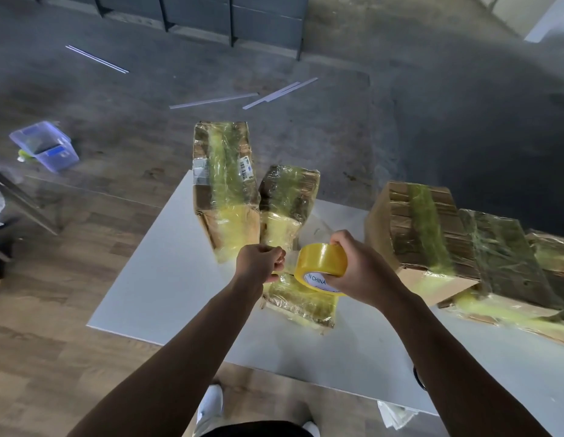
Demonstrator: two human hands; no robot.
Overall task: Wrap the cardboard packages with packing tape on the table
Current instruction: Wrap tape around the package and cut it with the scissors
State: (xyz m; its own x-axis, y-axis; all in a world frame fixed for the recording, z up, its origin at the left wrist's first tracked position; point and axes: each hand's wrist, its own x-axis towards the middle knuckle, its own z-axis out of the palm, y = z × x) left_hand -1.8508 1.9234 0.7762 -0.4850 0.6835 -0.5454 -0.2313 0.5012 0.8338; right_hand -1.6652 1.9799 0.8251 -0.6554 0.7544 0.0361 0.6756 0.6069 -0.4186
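Right hand [359,272] is gripping the yellow packing-tape roll [321,263]; left hand [258,261] is pinching its free end, apparently drawing out a strip for the flat, tape-wrapped cardboard package [301,302] lying beneath.

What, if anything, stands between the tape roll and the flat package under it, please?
Nothing visible does. The right hand holds the tape roll over the flat package, the left hand pinches the tape end beside it, and the two upright packages stand behind.
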